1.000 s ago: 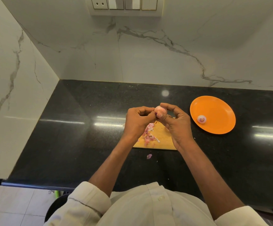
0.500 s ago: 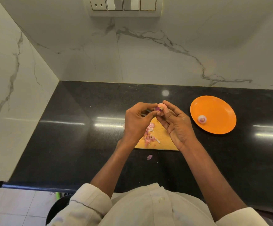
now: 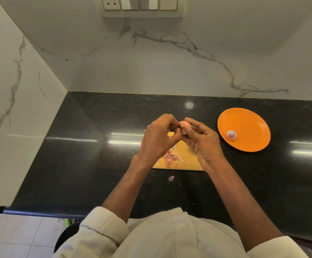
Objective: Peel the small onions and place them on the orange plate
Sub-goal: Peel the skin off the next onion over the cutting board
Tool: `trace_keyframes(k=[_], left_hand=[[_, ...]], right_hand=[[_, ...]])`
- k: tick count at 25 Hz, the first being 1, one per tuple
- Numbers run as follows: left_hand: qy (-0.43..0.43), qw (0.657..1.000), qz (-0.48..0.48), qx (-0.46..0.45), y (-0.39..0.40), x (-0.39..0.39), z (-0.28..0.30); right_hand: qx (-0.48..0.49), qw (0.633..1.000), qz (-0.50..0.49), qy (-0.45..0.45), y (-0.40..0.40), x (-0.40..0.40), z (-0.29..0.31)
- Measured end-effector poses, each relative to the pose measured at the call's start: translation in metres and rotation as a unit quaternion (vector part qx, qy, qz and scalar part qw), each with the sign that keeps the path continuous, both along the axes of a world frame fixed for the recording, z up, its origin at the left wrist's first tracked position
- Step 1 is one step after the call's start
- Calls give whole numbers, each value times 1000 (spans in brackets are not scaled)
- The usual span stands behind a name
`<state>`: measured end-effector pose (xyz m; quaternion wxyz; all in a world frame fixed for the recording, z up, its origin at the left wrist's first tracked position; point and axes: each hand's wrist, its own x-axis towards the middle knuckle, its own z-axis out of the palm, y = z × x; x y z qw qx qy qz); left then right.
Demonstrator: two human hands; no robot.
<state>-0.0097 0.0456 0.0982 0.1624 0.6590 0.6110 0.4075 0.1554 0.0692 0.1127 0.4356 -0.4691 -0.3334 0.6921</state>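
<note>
A small pinkish onion (image 3: 185, 124) is held above the wooden cutting board (image 3: 186, 157). My right hand (image 3: 202, 144) grips it between thumb and fingers. My left hand (image 3: 160, 136) pinches at the onion's left side, where a dark bit of skin shows. A pile of pink peel scraps (image 3: 171, 156) lies on the board under my hands. To the right sits the orange plate (image 3: 248, 118) with one peeled onion (image 3: 231, 135) on it.
The black granite counter (image 3: 95, 155) runs to marble walls at the back and left. One loose peel flake (image 3: 171, 178) lies on the counter in front of the board. A switch panel (image 3: 140, 4) is on the back wall.
My hands have stayed together over the board, working around the onion. My left fingers have closed in tighter on the onion's left side. Plate and peeled onion have not moved.
</note>
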Motion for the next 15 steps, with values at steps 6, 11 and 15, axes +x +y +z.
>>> trace_keyframes(k=[6,11,15], left_hand=[[-50,997,53,-30,3,9,-4],[-139,985,90,-50,1,12,-3],[-198,973,97,-68,-2,12,-3]], right_hand=[[5,1000,3,-15,-2,-2,0],[-20,1000,-6,22,-3,-6,1],[-58,996,-16,63,-4,-10,0]])
